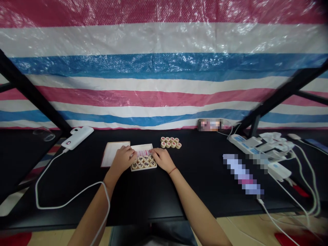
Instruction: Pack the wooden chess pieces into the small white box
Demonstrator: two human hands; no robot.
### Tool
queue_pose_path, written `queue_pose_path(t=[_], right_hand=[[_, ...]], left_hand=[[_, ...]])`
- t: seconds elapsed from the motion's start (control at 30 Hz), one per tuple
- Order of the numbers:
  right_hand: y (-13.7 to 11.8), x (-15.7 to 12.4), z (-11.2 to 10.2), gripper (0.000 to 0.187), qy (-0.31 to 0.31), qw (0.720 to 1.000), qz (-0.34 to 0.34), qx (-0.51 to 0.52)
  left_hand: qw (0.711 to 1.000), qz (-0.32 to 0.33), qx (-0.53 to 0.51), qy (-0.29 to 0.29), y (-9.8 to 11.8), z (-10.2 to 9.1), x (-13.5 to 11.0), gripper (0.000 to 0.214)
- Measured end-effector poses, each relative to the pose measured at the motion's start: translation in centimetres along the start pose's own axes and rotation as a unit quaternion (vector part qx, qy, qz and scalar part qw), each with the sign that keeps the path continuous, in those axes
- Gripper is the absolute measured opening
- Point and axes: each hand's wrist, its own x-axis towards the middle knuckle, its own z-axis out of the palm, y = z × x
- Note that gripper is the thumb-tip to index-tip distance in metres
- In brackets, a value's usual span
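Note:
A shallow white box on the black table holds round Chinese chess pieces with dark characters, packed in rows in its near half. Across the far half of the box lies a thin pink-and-white sheet. My left hand is at the box's left side, its bent fingers closed on that end of the sheet. At the right side, my right hand has its fingers closed on the sheet's other end. Both hands partly hide the box rim and some pieces.
Several chess pieces with red characters stand in two rows right of the box. The open box lid lies on the left. A white power bank trails a cable across my left forearm. Right are a blurred-out phone and a power strip.

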Motion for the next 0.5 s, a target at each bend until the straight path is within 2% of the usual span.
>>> queue_pose_path(t=[0.2,0.37,0.5], right_hand=[[0.0,-0.4,1.0,0.028,0.022,0.998,0.018,-0.062],[0.1,-0.7,1.4,0.031,0.034,0.997,0.032,-0.067],[0.2,-0.7,1.3,0.032,0.035,0.998,0.031,-0.051]], left_hand=[[1.0,0.005,-0.027,-0.005,0.8,-0.1,-1.0,0.02],[0.995,-0.019,-0.088,-0.041,1.4,-1.2,-1.2,0.014],[0.993,-0.013,-0.109,-0.049,1.0,-1.5,-1.3,0.009]])
